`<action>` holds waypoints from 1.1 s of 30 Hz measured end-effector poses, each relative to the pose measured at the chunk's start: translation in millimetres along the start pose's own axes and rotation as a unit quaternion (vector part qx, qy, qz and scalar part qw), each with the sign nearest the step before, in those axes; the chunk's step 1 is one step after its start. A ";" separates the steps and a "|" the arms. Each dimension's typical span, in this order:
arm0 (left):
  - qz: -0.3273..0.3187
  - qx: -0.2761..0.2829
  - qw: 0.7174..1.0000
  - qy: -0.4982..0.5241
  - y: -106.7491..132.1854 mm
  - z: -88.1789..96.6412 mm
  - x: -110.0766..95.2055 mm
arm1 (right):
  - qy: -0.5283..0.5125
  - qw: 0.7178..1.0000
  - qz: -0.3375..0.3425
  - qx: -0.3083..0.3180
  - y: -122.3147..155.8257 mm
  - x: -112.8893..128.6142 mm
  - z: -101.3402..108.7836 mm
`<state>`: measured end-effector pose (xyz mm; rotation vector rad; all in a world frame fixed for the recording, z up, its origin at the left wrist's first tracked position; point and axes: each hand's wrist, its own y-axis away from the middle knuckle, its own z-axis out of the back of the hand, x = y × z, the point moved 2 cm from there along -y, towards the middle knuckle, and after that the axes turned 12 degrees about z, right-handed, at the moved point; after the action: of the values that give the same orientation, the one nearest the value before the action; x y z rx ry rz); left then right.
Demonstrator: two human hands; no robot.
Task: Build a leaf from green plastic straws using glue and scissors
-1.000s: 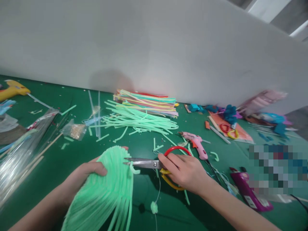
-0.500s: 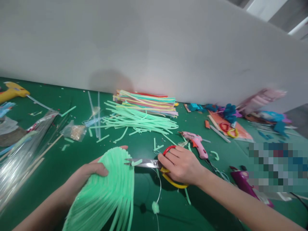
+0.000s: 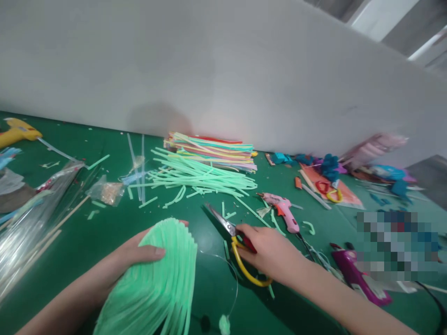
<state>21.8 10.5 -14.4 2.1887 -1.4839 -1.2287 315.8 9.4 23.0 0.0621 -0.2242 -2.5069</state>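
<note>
My left hand (image 3: 134, 256) grips a thick fan of mint-green straws (image 3: 157, 284), thumb on top, at the bottom left of the head view. To its right, my right hand (image 3: 270, 253) is closed on the red and yellow handles of a pair of scissors (image 3: 232, 235). The blades are together and point up and left, clear of the fan. A thin thread with a small green tuft (image 3: 224, 323) hangs below the fan.
Loose green straws (image 3: 195, 177) and a stack of coloured straws (image 3: 213, 151) lie by the white wall. A pink glue gun (image 3: 284, 209), a purple tool (image 3: 356, 274), a yellow glue gun (image 3: 17, 131), a cellophane bundle (image 3: 31, 218) and paper scraps (image 3: 328, 184) surround them on the green table (image 3: 104, 139).
The scissors have pulled back from the edge of the green fan and swung to point up and left. The left hand keeps holding the fan.
</note>
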 end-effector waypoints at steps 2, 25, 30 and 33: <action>0.002 -0.004 1.000 -0.016 -0.2 -0.5 2.4 | 0.013 0.998 0.005 0.063 1.5 6.4 9.1; -0.060 -0.011 0.993 -0.099 -31.9 26.0 4.8 | -0.707 0.705 -0.051 0.009 -47.6 60.1 -0.4; -0.070 -0.003 0.991 -0.115 -36.3 29.9 4.9 | -0.712 0.698 -0.078 -0.004 -49.8 63.7 -6.6; -0.082 0.010 0.989 -0.123 -40.2 34.0 3.3 | -0.698 0.711 -0.080 -0.023 -51.0 65.0 -9.4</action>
<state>23.7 35.0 -61.1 2.2778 -1.4293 -1.5957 234.5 10.7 5.3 -1.9272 -0.7477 -2.1389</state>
